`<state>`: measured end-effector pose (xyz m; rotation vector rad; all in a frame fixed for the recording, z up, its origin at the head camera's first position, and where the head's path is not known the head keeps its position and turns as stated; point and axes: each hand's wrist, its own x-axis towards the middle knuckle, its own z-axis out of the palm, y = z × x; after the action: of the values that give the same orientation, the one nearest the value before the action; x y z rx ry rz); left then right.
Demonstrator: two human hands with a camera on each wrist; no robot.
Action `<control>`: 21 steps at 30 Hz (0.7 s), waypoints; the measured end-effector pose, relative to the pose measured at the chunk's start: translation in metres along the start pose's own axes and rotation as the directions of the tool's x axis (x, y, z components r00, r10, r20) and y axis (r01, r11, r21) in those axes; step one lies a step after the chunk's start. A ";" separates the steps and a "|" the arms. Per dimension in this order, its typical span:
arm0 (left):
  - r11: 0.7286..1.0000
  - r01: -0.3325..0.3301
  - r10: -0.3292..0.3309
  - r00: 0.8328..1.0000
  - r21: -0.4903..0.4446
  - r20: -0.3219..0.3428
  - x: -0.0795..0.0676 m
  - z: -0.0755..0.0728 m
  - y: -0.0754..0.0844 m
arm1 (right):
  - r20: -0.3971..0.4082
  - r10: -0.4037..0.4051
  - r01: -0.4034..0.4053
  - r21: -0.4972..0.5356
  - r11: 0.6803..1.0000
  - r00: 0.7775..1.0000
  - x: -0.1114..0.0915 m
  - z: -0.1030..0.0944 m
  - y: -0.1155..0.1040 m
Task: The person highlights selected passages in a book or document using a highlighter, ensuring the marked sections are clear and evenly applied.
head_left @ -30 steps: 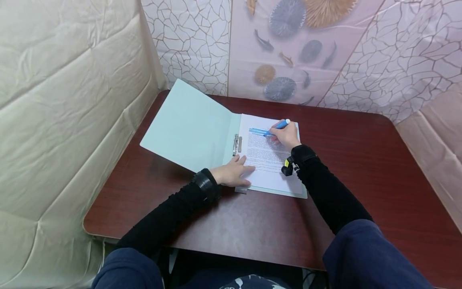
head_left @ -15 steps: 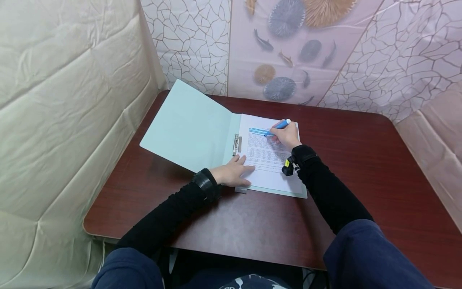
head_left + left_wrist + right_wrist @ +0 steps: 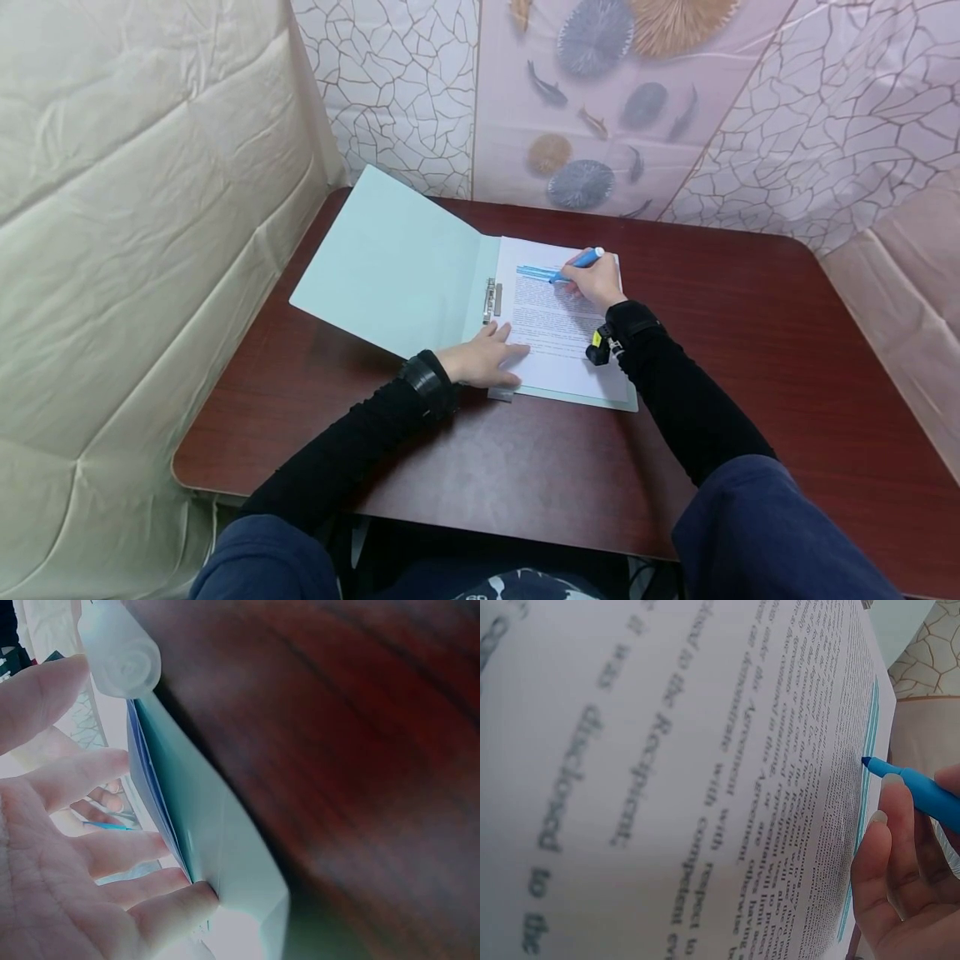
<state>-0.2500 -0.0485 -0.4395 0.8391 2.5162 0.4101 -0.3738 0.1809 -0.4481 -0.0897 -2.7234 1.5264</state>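
Pinching blue marker (image 3: 922, 792), curled right hand (image 3: 596, 283) seemingly touching paper (image 3: 551, 329).

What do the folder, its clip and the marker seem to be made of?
Folder: card or plastic, hard to say which; smooth, low-sheen pale green with crisp straight edges.
Clip: likely polished metal, judging by its silvery glints.
Marker: probably plastic, satin-looking; smooth and evenly blue, white at one end.

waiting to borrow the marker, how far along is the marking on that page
Looks done: blue lines across the top of the printed page. In hand: the right hand holds the blue marker, its tip by those lines. Likely left: the visible text below shows no blue, so most of it, if the whole page counts.
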 end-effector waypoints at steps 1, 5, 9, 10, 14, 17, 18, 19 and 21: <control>1.000 0.000 0.000 1.000 0.000 0.000 0.000 0.000 0.000 | 0.001 -0.001 0.001 0.001 1.000 1.000 0.000 0.000 0.000; 1.000 -0.005 0.005 1.000 0.006 -0.002 0.000 0.000 0.000 | 0.004 -0.003 0.003 0.005 1.000 1.000 0.000 -0.001 0.000; 1.000 -0.007 0.007 1.000 0.010 -0.004 0.001 -0.001 0.001 | 0.003 0.001 -0.001 0.013 1.000 1.000 0.000 -0.002 -0.001; 1.000 -0.006 0.006 1.000 0.010 -0.005 0.001 -0.001 0.001 | 0.003 0.002 -0.002 0.015 1.000 1.000 0.000 -0.002 -0.002; 1.000 -0.001 0.001 1.000 0.009 -0.004 0.001 -0.001 0.001 | 0.000 -0.004 0.004 0.021 1.000 1.000 0.000 -0.003 -0.002; 1.000 0.004 -0.004 1.000 0.014 -0.005 0.001 0.000 0.001 | -0.002 -0.004 0.004 0.018 1.000 1.000 0.000 -0.003 0.000; 1.000 0.007 -0.007 1.000 0.016 -0.003 0.001 0.000 0.001 | -0.003 -0.003 0.003 0.018 1.000 1.000 0.000 -0.003 0.000; 1.000 0.008 -0.007 1.000 0.018 -0.003 0.001 0.000 0.001 | -0.004 -0.001 0.001 0.012 1.000 1.000 0.000 -0.003 0.001; 1.000 0.010 -0.010 1.000 0.016 -0.001 0.001 0.001 0.001 | -0.006 0.001 -0.001 0.001 1.000 1.000 0.000 -0.003 0.002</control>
<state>-0.2499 -0.0469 -0.4403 0.8317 2.5270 0.3883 -0.3738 0.1843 -0.4479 -0.0947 -2.7181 1.5256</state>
